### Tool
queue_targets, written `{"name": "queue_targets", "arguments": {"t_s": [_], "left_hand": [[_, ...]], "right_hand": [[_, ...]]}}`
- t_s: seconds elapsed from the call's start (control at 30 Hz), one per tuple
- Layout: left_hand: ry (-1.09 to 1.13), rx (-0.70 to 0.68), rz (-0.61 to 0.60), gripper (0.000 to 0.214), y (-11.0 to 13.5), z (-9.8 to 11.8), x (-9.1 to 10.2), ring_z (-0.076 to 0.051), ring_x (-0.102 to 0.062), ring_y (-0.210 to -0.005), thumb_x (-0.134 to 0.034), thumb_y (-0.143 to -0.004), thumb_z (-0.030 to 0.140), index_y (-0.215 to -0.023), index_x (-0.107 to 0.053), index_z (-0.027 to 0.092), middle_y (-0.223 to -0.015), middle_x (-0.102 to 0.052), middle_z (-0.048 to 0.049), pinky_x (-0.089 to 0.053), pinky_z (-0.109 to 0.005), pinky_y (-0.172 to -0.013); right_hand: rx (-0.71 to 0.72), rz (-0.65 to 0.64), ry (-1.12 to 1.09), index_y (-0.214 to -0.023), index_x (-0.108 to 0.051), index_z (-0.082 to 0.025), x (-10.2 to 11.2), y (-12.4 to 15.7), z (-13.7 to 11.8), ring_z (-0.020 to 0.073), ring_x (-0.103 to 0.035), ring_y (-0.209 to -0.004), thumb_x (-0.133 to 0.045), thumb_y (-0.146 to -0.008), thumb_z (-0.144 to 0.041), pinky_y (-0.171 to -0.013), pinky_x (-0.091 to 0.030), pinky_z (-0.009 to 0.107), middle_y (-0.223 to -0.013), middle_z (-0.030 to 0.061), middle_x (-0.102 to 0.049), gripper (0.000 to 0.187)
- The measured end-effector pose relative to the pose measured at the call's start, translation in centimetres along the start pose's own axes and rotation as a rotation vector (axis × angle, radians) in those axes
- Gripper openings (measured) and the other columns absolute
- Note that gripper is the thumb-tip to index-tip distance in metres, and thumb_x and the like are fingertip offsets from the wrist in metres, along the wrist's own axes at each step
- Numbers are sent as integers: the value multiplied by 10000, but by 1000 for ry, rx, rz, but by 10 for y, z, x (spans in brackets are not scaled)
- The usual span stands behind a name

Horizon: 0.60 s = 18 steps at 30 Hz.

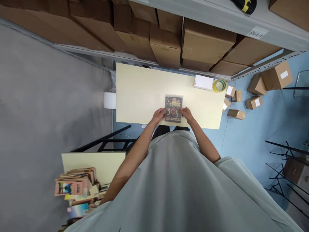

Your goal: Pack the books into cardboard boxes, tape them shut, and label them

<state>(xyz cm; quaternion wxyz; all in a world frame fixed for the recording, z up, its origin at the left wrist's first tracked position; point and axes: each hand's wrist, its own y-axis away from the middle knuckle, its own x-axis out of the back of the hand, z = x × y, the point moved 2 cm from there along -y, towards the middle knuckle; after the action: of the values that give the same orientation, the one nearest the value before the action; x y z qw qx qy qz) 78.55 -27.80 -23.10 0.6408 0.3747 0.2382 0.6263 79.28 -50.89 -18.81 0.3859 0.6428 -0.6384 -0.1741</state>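
Observation:
A dark book [173,104] with a large coloured "365" on its cover lies near the front edge of the cream table [140,91]. A pale, see-through margin shows along its top edge, like a clear plastic sleeve. My left hand [159,115] grips the book's left side, fingers closed at the edge. On the opposite side, my right hand [186,114] pinches the right edge, with its fingertips over the cover. Both thumbs are hard to make out at this size.
A white box [203,82] and a roll of tape [219,85] sit at the table's back right. Behind stands a shelf of cardboard boxes [205,45]. Small cartons [253,102] lie on the blue floor. Piled books [79,190] occupy a side table at lower left.

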Motion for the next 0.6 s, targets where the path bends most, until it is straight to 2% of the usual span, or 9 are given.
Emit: {"name": "queue_targets", "arguments": {"t_s": [0.13, 0.23, 0.43, 0.6], "left_hand": [[-7, 7, 58, 494, 4, 0, -5, -243, -757, -1094, -774, -827, 372, -1288, -777, 193, -1155, -813, -94, -607, -367, -994], [-25, 2, 68, 508, 8, 3, -14, -256, -757, -1102, -790, -815, 379, -1288, -784, 192, -1155, -803, -94, -603, -382, -1009], [-68, -51, -19, 492, 16, 15, -43, -282, -750, -1120, -860, -770, 397, -1221, -819, 206, -1174, -798, -96, -605, -390, -1007], [-119, -102, -184, 505, 22, 27, -68, -288, -755, -1130, -857, -797, 434, -1243, -807, 204, -1233, -796, -111, -607, -395, -1005]], "right_hand": [[6, -50, 19, -723, -410, -289, -2, -1, 0, 142, -473, -644, -811, -814, -561, -606, -409, 271, -653, -80, -437, 493], [15, -42, 72, -729, -414, -292, 8, 0, 2, 157, -489, -666, -785, -818, -552, -603, -413, 271, -671, -68, -465, 461], [40, 15, 109, -747, -431, -289, 55, 10, 8, 162, -504, -693, -758, -802, -601, -621, -430, 268, -679, -60, -491, 455], [54, 96, 165, -752, -421, -289, 90, 24, 13, 162, -487, -695, -762, -788, -621, -631, -412, 274, -682, -59, -489, 478]]}}
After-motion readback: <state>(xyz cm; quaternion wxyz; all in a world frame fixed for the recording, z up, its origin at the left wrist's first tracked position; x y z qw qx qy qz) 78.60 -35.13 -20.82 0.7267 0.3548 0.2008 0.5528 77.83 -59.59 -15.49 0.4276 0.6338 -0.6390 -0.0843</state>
